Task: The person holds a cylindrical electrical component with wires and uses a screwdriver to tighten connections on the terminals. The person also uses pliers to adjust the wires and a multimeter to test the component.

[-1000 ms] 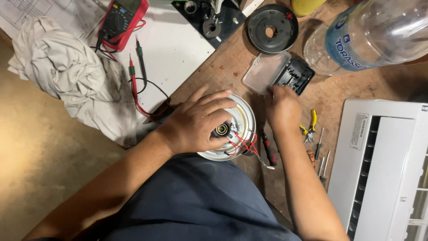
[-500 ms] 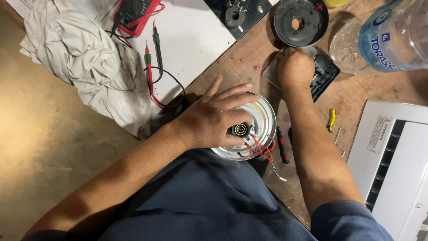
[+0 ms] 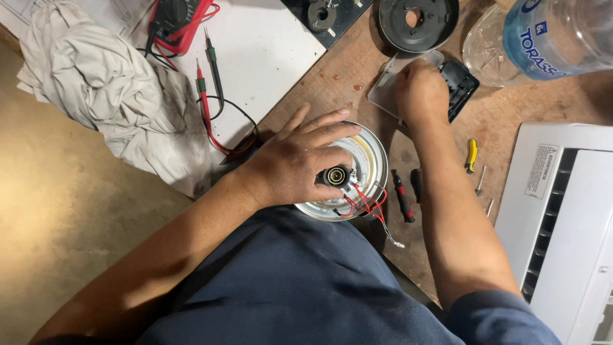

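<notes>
The wooden workbench (image 3: 332, 83) fills the upper right of the view, and the biggest thing on it is a white louvred appliance cover (image 3: 562, 217) at 3 o'clock. At 10 o'clock a crumpled grey cloth (image 3: 102, 83) hangs over the bench edge, with a white sheet (image 3: 268, 45) just right of it carrying a red-cased multimeter (image 3: 175, 19) and its red and black probes (image 3: 211, 70). At 1 o'clock lies a large clear water bottle (image 3: 549, 38), and beside it at 12 o'clock a dark round disc (image 3: 418, 22). Near the centre sits a round silvery metal housing (image 3: 361, 172) with red wires (image 3: 364, 201) trailing from a small black socket (image 3: 336, 176). The left hand (image 3: 290, 163) lies flat on this housing, fingers spread apart and pressing down, covering its left half. The right hand (image 3: 420, 92) reaches to 1 o'clock and rests on a pale plastic cover (image 3: 383, 96) next to a black part (image 3: 461, 83); whether its curled fingers grip anything cannot be told. Between housing and forearm lie a red-and-black screwdriver (image 3: 402, 195) and, at 3 o'clock, a small yellow-handled tool (image 3: 471, 155).
</notes>
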